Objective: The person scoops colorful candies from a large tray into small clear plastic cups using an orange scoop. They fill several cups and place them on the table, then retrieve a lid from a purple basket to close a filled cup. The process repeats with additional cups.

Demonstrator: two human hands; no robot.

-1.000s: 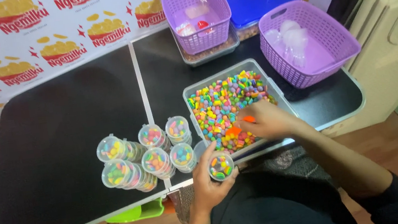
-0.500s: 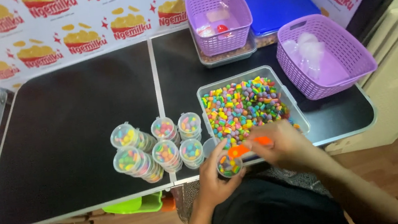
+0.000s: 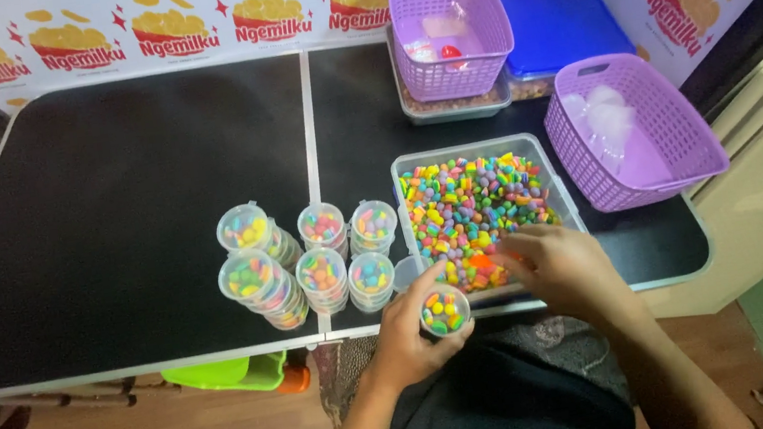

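- Head view: the left hand [image 3: 413, 334] is wrapped around a small clear plastic cup [image 3: 445, 310], fingers closed on its side, holding it upright just off the near edge of the black folding table [image 3: 109, 209]. The cup is partly filled with multicoloured candy pieces.
- The right hand [image 3: 558, 266] rests over the near end of a clear rectangular tray [image 3: 402, 171] full of the same multicoloured candies [image 3: 472, 203]. Its fingers are curled together on an orange scoop [image 3: 481, 261] whose tip shows among the candies, just beside the cup's rim.
- The tray sits on the right half of the table, near its front edge, touching nothing but the hand and scoop.
- To the left of the tray, a cluster of filled lidded cups [image 3: 309, 257] stands in two rows; some are stacked, and the leftmost stacks lean.
- Behind the tray, a purple plastic basket [image 3: 453, 31] sits on top of a clear container [image 3: 451, 107], with a blue lid [image 3: 562, 23] just beside it.
- On the right, a second purple basket [image 3: 671, 125] holds clear plastic items [image 3: 604, 114] too blurred to tell apart.
- A lime-green object [image 3: 227, 374] shows under the table's front edge.
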